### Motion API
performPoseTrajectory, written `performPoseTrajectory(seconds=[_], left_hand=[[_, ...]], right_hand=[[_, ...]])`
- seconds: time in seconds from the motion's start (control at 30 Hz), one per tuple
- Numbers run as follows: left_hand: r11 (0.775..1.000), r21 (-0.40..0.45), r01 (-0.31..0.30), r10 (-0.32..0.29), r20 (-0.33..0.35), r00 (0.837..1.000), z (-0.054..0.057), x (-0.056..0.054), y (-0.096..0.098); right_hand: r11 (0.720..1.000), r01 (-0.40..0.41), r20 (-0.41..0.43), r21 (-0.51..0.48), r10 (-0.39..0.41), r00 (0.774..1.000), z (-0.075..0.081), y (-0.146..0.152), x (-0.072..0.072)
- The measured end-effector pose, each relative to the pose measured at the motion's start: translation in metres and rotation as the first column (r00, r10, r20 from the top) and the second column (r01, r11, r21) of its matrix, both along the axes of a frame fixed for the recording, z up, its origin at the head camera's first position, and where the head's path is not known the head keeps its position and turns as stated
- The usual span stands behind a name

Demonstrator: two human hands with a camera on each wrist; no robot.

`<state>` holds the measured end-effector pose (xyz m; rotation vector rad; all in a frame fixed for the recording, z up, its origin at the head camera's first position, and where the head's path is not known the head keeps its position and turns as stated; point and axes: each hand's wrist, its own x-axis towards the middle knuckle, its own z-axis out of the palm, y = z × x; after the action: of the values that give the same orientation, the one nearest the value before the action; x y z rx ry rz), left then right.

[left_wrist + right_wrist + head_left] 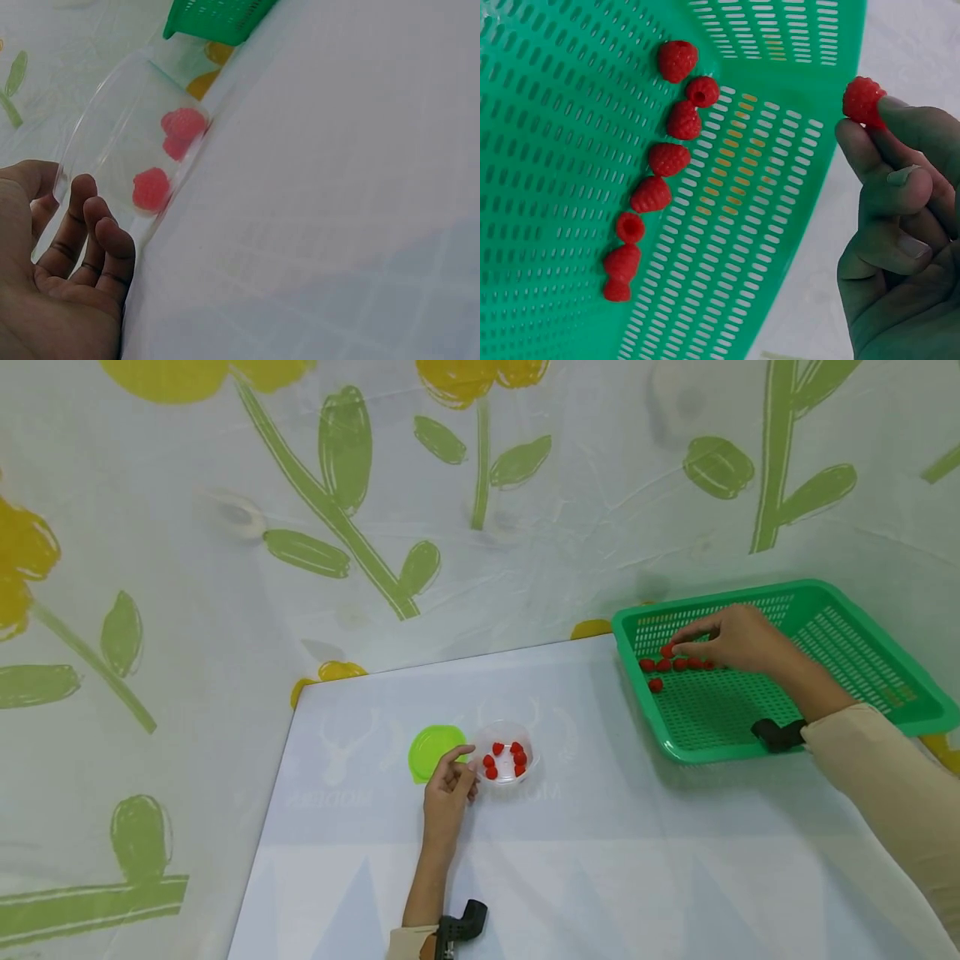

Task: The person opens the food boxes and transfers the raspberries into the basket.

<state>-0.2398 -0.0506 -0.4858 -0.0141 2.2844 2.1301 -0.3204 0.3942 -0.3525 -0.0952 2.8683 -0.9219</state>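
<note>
My right hand point(738, 639) pinches a raspberry point(864, 101) between thumb and fingertips, over the far left part of a green plastic basket point(660, 727). Below it, several more raspberries point(669, 159) lie in a line on the basket floor along one wall. On the table, a clear plastic bowl point(504, 781) holds several raspberries point(520, 758). The thumb and fingertips of my left hand point(448, 789) pinch the bowl's near left rim, and its other fingers curl beside the wall, as the left wrist view shows.
A bright green lid point(431, 747) lies on the white table point(600, 860), just left of the bowl and partly behind the left hand. The basket stands at the table's far right. A flower-printed cloth point(570, 510) hangs behind the table and along its left side.
</note>
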Motion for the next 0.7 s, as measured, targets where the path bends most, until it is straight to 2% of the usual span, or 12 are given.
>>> performPoseTrajectory(seconds=[0.13, 0.2, 0.37, 0.57, 0.7], left_hand=[[1.000, -0.005, -0.006, 0.006, -0.002, 1.000, -0.017, -0.004, -0.002], [1.000, 0.014, -0.001, 0.002, -0.018, 1.000, -0.021, -0.005, -0.003], [0.999, 0.052, 0.016, -0.013, -0.056, 0.998, -0.023, -0.004, -0.004], [0.999, 0.049, 0.017, -0.015, -0.043, 0.999, -0.020, -0.004, -0.004], [0.999, 0.047, 0.018, -0.016, -0.054, 0.998, -0.020, -0.005, -0.004]], right_hand=[[1.000, -0.015, 0.021, 0.011, 0.014, 1.000, -0.006, 0.004, -0.008], [0.999, -0.032, 0.019, 0.025, 0.032, 0.999, -0.009, 0.006, -0.012], [0.996, -0.075, 0.027, 0.052, 0.074, 0.997, -0.020, 0.010, -0.019], [0.993, -0.105, 0.069, 0.053, 0.102, 0.992, -0.037, 0.015, -0.027], [0.987, -0.152, 0.078, 0.049, 0.148, 0.986, -0.047, 0.017, -0.031]])
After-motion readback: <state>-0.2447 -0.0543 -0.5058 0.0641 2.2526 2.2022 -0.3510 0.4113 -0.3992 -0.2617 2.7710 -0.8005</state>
